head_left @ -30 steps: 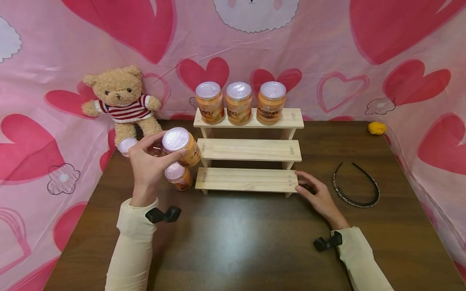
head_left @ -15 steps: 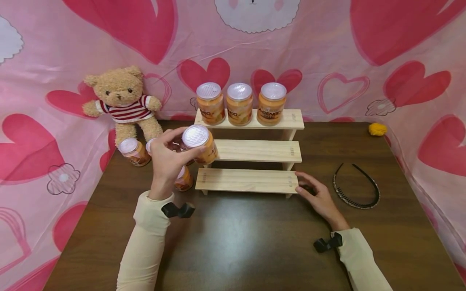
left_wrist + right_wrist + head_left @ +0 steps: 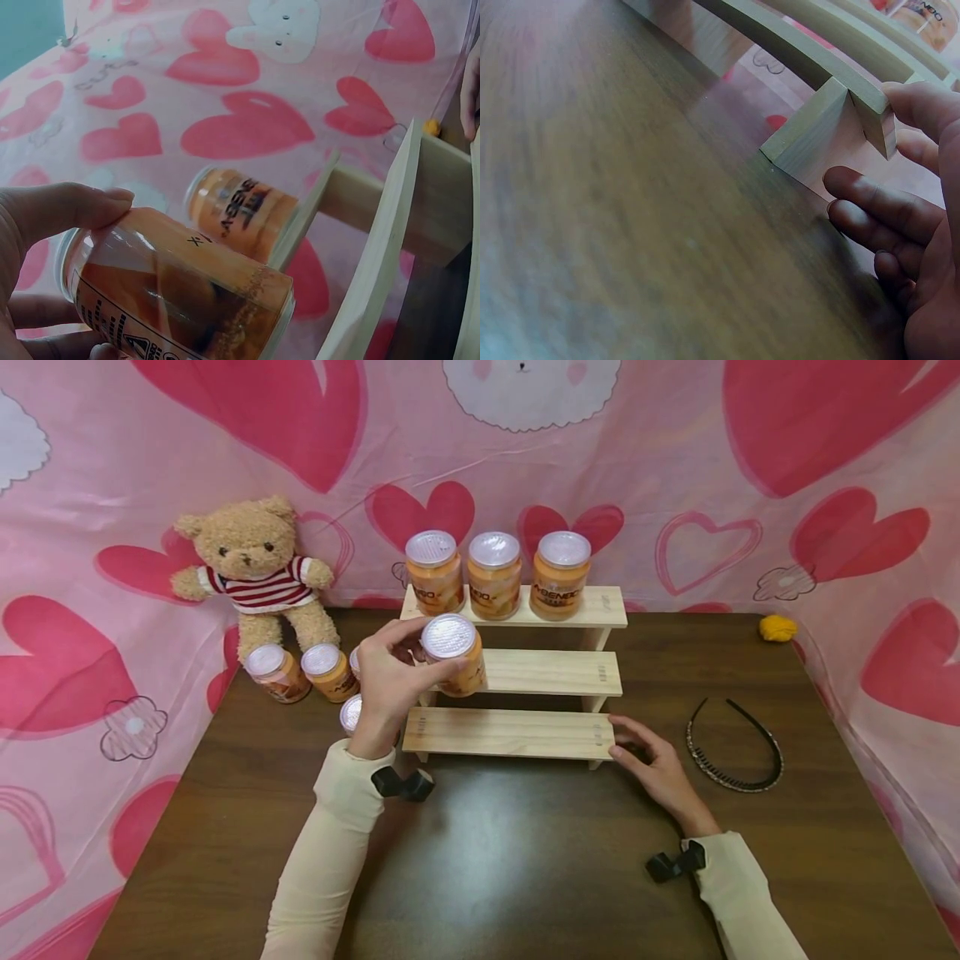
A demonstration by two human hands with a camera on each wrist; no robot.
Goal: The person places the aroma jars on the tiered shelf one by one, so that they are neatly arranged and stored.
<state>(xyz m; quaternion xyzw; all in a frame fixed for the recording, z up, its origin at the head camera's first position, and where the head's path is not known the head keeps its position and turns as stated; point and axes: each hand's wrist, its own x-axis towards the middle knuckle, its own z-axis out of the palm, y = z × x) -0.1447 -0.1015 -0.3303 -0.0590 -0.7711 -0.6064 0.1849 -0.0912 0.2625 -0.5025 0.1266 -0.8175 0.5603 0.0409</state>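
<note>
My left hand (image 3: 386,681) grips a jar of orange fruit (image 3: 468,673) with a clear ridged lid, thumb on the near side. In the head view the jar overlaps the left end of the middle tier. The left wrist view shows the jar (image 3: 180,285) tilted beside the tiers, fingers partly hidden beneath it. My right hand (image 3: 658,768) holds the right end of the bottom tier of a three-tier wooden display shelf (image 3: 510,732), thumb and index finger at its corners. In the right wrist view its other fingers (image 3: 885,206) hang loosely below the board.
Three like jars (image 3: 495,577) stand on the top tier. Several more jars (image 3: 327,672) stand on the dark table (image 3: 480,860) at left, partly behind the left hand. A teddy bear (image 3: 251,568) sits behind them. A black headband (image 3: 735,752) and a yellow bundle (image 3: 777,627) lie at right.
My left hand has carried the jar rightward from above the jars on the table to the middle tier's left end, uncovering jars at left. The right hand has stayed at the bottom tier.
</note>
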